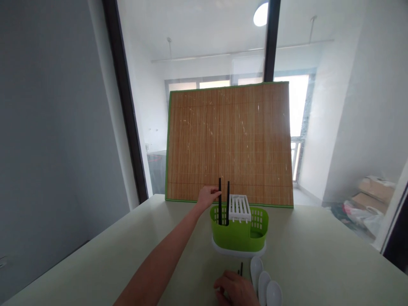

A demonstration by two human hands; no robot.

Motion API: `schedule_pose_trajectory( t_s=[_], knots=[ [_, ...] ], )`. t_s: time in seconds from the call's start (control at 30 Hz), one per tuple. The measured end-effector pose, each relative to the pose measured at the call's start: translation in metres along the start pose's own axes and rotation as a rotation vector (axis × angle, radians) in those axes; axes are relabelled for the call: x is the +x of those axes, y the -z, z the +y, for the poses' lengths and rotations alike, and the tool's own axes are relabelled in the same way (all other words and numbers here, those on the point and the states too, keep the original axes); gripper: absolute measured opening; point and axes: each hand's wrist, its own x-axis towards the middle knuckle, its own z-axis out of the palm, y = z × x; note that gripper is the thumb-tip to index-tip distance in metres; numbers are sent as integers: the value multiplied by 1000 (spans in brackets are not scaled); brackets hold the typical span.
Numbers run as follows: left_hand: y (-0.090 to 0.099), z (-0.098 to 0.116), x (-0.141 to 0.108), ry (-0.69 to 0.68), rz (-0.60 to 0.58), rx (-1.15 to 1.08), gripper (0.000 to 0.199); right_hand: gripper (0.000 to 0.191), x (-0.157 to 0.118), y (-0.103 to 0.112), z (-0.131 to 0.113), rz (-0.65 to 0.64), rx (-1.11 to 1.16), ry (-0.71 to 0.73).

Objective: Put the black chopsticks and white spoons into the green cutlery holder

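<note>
Pinching a slim black chopstick [219, 204] upright in the green perforated plastic basket [237, 238], the left hand [208, 197] was closed; the curled right hand [235, 288], grip unclear, hovered near white spoons [256, 269].

slatted wood-look mat [229, 144] with a faint sheen, smooth green plastic basket [237, 237], glossy white spoons [256, 270], matt black chopsticks [219, 202], smooth pale bench [306, 263]
</note>
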Motion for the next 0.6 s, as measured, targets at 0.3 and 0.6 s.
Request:
schedule_pose_trajectory(
  t_s=[0.3,0.6],
  knots=[
    [-24,-7,4,63,-106,-55,15,24,1,-2,0,15,-38,14],
    [-23,6,-1,53,-157,-103,15,26,1,0,-1,-20,-25,3]
  ],
)
